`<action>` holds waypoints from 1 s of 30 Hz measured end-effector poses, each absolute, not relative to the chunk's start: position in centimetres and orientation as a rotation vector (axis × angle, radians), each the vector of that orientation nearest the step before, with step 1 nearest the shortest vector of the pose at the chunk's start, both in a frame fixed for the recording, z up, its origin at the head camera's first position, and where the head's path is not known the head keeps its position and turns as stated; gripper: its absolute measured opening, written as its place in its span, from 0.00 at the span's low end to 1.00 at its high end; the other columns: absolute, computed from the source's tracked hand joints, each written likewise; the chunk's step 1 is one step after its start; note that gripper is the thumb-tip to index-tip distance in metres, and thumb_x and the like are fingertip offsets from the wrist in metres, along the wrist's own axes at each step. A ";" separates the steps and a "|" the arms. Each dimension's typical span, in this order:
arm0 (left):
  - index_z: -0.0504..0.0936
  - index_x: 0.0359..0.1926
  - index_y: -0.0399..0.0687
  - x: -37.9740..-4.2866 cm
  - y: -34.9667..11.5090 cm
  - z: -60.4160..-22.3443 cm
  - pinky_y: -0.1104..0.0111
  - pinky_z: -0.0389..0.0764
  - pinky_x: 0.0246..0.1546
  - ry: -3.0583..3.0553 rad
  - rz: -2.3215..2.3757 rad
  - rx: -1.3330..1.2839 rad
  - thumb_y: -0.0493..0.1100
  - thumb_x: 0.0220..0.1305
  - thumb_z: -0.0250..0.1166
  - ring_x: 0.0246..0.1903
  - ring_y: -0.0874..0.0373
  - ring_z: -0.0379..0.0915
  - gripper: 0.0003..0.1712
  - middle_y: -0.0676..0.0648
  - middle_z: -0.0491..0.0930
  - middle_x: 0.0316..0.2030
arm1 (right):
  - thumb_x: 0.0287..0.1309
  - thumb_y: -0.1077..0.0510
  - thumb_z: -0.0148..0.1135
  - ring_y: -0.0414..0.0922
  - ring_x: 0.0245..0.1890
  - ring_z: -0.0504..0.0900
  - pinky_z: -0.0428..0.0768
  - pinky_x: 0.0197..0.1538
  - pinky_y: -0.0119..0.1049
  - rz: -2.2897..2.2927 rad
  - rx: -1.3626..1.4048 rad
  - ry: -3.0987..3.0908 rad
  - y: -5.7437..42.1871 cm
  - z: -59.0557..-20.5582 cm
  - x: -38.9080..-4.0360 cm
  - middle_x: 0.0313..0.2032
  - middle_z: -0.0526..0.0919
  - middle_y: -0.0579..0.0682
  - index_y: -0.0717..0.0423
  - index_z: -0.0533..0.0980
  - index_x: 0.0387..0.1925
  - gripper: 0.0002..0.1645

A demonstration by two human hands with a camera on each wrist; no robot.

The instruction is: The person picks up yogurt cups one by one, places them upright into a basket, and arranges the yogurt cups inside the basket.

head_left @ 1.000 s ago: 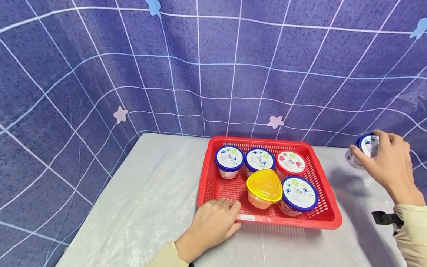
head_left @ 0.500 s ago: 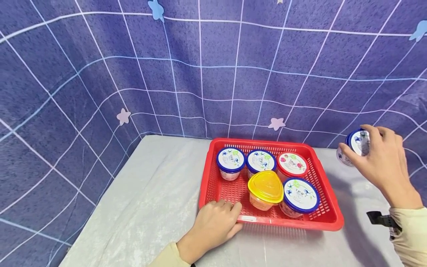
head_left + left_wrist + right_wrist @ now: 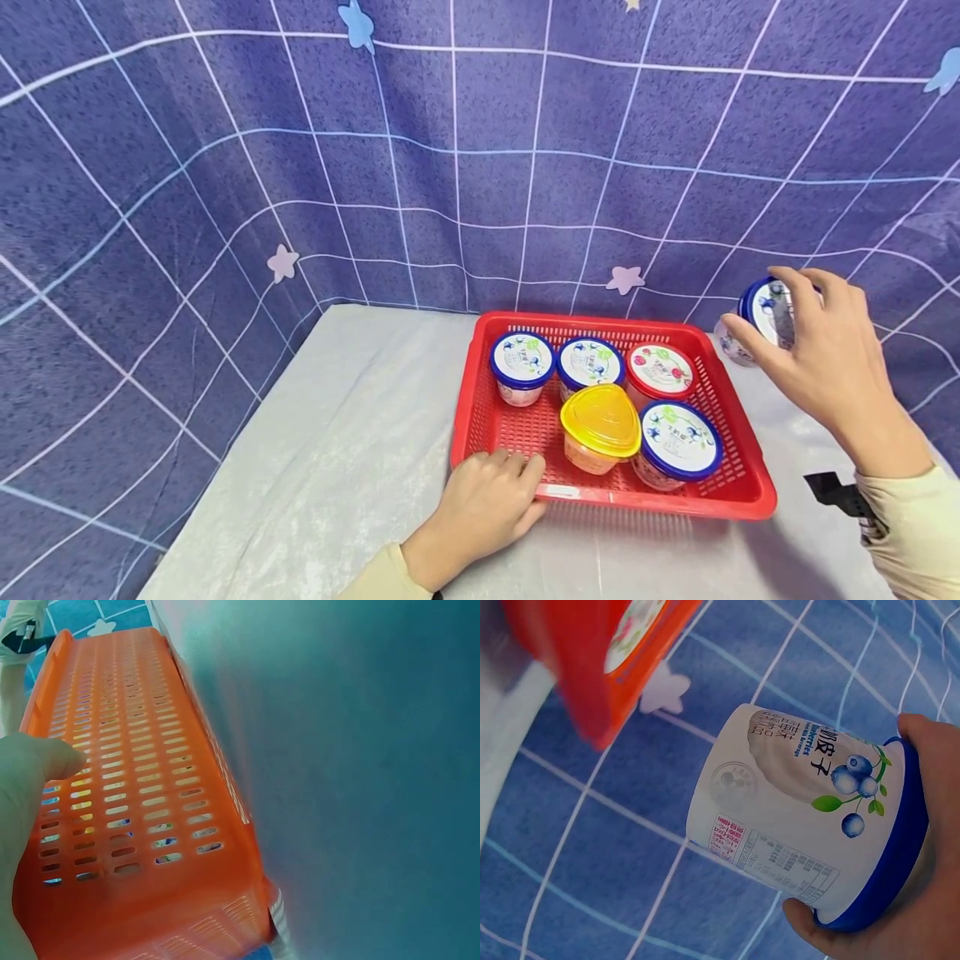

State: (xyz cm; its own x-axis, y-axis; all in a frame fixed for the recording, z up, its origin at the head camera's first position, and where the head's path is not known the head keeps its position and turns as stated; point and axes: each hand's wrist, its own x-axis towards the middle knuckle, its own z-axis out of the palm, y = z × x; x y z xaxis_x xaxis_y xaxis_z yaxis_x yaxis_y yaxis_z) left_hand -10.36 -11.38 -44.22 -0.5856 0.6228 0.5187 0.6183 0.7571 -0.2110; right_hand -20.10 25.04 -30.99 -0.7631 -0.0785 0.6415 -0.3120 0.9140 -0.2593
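A blueberry yogurt cup point(image 3: 767, 308) with a blue rim and white lid is held by its lid in my right hand point(image 3: 832, 358), in the air beyond the basket's right end. In the right wrist view the cup point(image 3: 802, 817) lies tilted, its printed side facing the camera, thumb and a finger on the lid's edge. My left hand point(image 3: 491, 496) grips the front rim of a red plastic basket point(image 3: 660, 502), fingers over the rim and thumb outside. The left wrist view shows that thumb against the basket's slotted wall point(image 3: 127, 772).
Inside the basket stand several cups: blue-lidded ones point(image 3: 522, 358) at the back left and front right, a red-lidded one point(image 3: 660, 369), and a yellow-lidded tub point(image 3: 600, 421). A pale cloth point(image 3: 345, 417) covers the table. Behind it hangs a purple-blue curtain point(image 3: 375, 183).
My right hand has moved left and slightly up with the yogurt cup, nearer the basket. My left hand has kept its grip on the basket rim.
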 end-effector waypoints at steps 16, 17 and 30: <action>0.75 0.33 0.50 -10.5 -11.4 -44.3 0.68 0.66 0.14 -2.325 -0.015 -0.930 0.61 0.53 0.69 0.19 0.58 0.73 0.22 0.54 0.75 0.20 | 0.54 0.40 0.69 0.69 0.57 0.65 0.65 0.52 0.69 0.421 0.465 -2.436 20.7 -29.8 -19.1 0.60 0.68 0.68 0.56 0.69 0.66 0.43; 0.74 0.33 0.50 -10.5 -11.4 -44.3 0.68 0.66 0.14 -2.322 -0.017 -0.930 0.61 0.53 0.69 0.19 0.58 0.73 0.22 0.54 0.75 0.20 | 0.54 0.40 0.69 0.69 0.57 0.65 0.65 0.52 0.69 0.421 0.475 -2.438 20.5 -29.7 -19.0 0.60 0.68 0.68 0.56 0.69 0.66 0.43; 0.74 0.33 0.51 -10.6 -11.3 -44.4 0.67 0.66 0.15 -2.349 0.018 -0.927 0.64 0.54 0.68 0.19 0.58 0.73 0.23 0.54 0.75 0.20 | 0.53 0.46 0.69 0.68 0.57 0.66 0.62 0.56 0.66 0.442 0.679 -2.366 17.6 -29.4 -18.9 0.58 0.69 0.69 0.58 0.69 0.64 0.39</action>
